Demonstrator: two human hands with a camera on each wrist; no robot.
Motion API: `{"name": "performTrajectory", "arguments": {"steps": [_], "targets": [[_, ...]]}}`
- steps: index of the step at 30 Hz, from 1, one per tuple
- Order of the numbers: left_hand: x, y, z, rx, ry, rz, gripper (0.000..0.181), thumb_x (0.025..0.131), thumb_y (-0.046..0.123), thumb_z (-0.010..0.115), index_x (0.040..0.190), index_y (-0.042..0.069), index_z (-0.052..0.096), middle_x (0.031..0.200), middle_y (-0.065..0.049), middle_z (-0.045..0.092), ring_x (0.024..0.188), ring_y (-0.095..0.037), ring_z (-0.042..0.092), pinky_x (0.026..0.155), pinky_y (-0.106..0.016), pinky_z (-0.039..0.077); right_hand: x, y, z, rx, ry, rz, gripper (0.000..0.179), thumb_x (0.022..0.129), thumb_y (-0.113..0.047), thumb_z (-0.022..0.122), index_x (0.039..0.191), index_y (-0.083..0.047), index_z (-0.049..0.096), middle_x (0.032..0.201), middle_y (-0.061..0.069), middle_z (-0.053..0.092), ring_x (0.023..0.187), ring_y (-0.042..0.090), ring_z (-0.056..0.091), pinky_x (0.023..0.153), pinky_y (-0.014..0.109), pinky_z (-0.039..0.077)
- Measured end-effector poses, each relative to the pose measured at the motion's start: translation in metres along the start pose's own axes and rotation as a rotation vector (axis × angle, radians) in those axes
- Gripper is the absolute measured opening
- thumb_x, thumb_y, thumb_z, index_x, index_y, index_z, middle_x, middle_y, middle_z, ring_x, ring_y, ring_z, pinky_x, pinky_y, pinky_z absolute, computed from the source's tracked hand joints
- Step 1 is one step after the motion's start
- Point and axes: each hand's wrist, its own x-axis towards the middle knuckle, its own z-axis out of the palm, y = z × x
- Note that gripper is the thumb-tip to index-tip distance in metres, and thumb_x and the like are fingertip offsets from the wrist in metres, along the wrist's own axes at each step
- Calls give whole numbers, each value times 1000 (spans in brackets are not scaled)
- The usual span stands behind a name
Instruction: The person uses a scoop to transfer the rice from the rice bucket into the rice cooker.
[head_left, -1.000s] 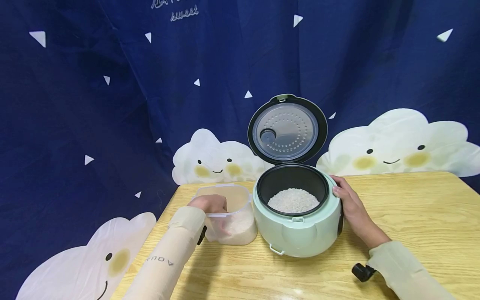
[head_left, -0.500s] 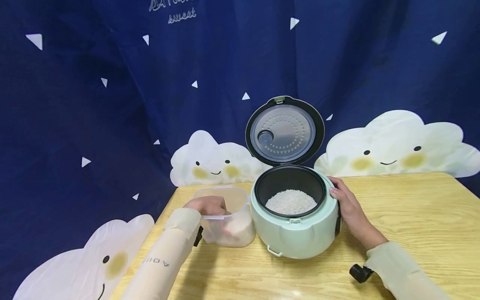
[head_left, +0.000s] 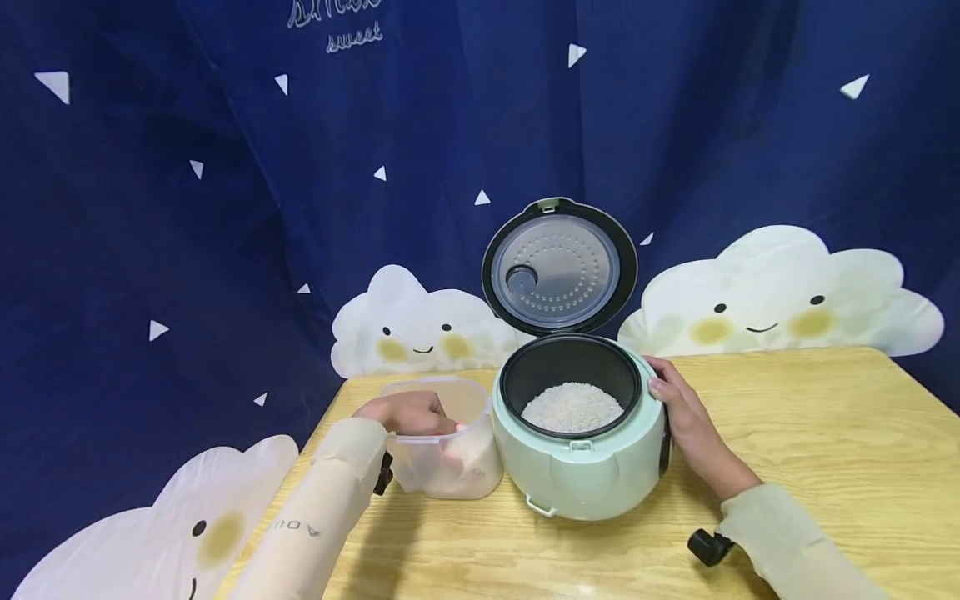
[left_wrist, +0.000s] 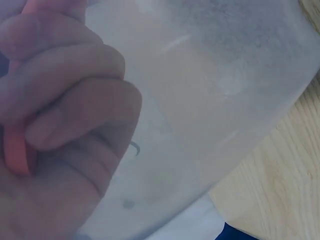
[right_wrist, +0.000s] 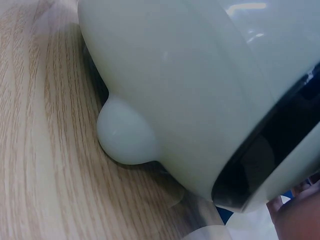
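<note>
Inside a translucent plastic container (head_left: 420, 471) left of the open rice cooker (head_left: 581, 483), the left hand (head_left: 412, 412) grips a red handle (left_wrist: 17, 152), apparently scooping rice (head_left: 472, 454). The right hand (head_left: 686, 417) rests on the cooker's side, clasp unclear. Next, presumably: a level lift to the inner pot (head_left: 566, 358).

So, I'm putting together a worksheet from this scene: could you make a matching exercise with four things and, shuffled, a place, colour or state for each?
Column one
1. left hand
2. right hand
3. lid
4. inner pot

Column two
A. raised, standing open
B. black, with white grains inside
C. gripping a red handle
D. against the side of the cooker

Pairs: 1-C; 2-D; 3-A; 4-B
</note>
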Motion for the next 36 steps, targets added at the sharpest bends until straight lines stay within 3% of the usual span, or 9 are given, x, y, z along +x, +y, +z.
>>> {"name": "performTrajectory", "arguments": {"steps": [10, 18, 36], "targets": [[-5, 3, -14, -229, -69, 52, 37, 89, 26, 57, 54, 19, 46, 47, 8, 34, 42, -8, 26, 46, -23, 22, 1, -1, 0, 5, 1, 0, 47, 109, -26, 35, 148, -4, 44, 133, -28, 52, 126, -11, 45, 103, 2, 29], [-15, 6, -23, -265, -61, 59, 34, 88, 22, 55, 55, 17, 48, 47, 8, 34, 42, -7, 25, 45, -23, 22, 1, -1, 0, -2, 0, -4, 48, 109, -27, 35, 149, -3, 44, 133, -29, 52, 126, -12, 44, 103, 2, 29], [-20, 0, -35, -327, -11, 55, 34, 87, 23, 57, 54, 18, 49, 46, 9, 34, 40, -8, 24, 44, -23, 21, 1, -3, 1, -9, 0, 15, 50, 109, -29, 35, 150, -2, 42, 133, -30, 51, 126, -14, 43, 103, 1, 28]]}}
